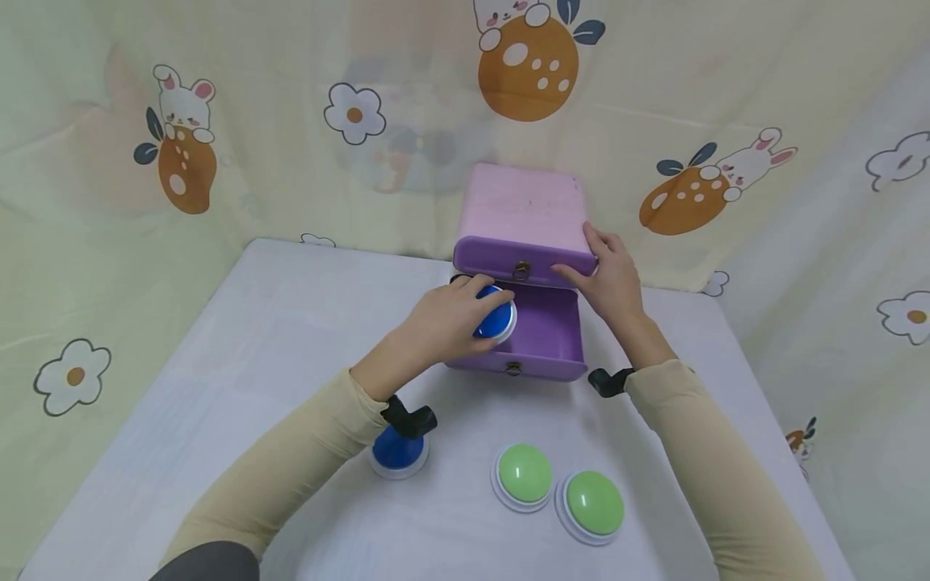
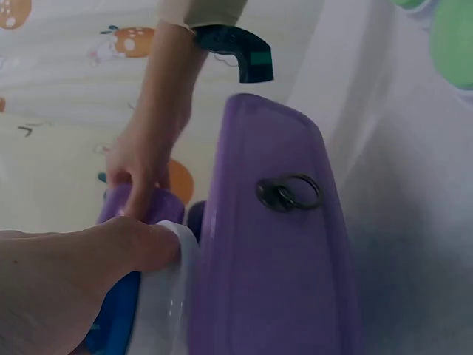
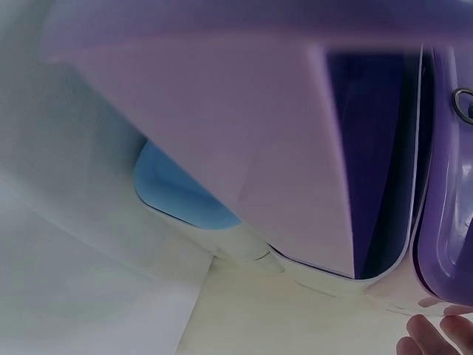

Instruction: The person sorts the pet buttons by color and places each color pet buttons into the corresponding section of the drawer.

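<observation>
A small two-drawer cabinet (image 1: 525, 202), pink on top with purple drawer fronts, stands against the back cloth. Its lower drawer (image 1: 548, 327) is pulled out; the upper one is closed. My left hand (image 1: 446, 323) grips a blue dome button (image 1: 496, 321) with a white base, tilted over the left side of that drawer. In the left wrist view, the thumb (image 2: 151, 248) presses the white rim beside the drawer front (image 2: 277, 251). My right hand (image 1: 610, 278) holds the cabinet's upper right front corner, thumb on the front and fingers along the side.
Another blue dome button (image 1: 398, 453) sits on the white table (image 1: 291, 323), partly behind the left wrist's black camera mount (image 1: 410, 420). Two green dome buttons (image 1: 525, 474) stand nearer me. A patterned cloth (image 1: 407, 161) hangs behind the table.
</observation>
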`<action>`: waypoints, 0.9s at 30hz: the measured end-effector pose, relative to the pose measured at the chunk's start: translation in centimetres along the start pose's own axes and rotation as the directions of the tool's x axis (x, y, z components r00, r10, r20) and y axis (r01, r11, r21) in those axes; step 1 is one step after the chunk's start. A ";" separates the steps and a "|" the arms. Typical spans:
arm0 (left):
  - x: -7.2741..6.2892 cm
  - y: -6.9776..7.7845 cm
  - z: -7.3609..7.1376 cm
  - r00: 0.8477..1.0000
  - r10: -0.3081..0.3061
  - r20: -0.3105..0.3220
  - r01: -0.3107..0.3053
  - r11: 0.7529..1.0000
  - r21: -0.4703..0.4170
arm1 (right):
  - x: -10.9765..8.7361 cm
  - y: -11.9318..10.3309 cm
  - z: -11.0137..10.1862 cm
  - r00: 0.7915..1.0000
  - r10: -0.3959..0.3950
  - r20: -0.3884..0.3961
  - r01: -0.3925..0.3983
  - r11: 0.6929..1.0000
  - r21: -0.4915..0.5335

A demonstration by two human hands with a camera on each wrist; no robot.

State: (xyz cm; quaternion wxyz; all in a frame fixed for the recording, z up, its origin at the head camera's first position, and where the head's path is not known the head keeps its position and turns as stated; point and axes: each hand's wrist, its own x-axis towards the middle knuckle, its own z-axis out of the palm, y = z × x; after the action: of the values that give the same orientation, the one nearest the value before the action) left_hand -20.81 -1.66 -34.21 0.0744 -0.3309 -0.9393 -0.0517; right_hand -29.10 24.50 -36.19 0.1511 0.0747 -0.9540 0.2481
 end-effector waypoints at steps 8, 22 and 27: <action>1.6 -0.7 2.3 1.000 -0.012 0.009 0.012 1.000 0.011 | -0.2 -0.1 0.0 1.000 -0.008 -0.015 0.009 1.000 0.010; 3.2 -1.2 4.1 0.997 0.003 0.079 -0.005 1.000 0.029 | -0.2 -0.2 0.0 0.999 -0.030 -0.038 0.031 0.999 0.019; 3.6 -0.8 4.2 0.991 0.028 0.130 -0.036 0.998 0.058 | -0.1 -0.1 0.0 0.999 -0.028 -0.033 0.028 1.000 0.010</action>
State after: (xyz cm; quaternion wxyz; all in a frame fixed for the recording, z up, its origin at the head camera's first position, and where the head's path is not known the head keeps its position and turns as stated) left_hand -24.49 0.51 -37.78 0.0241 -0.3463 -0.9378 -0.0004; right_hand -28.96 24.40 -36.14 0.1698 0.0846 -0.9489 0.2522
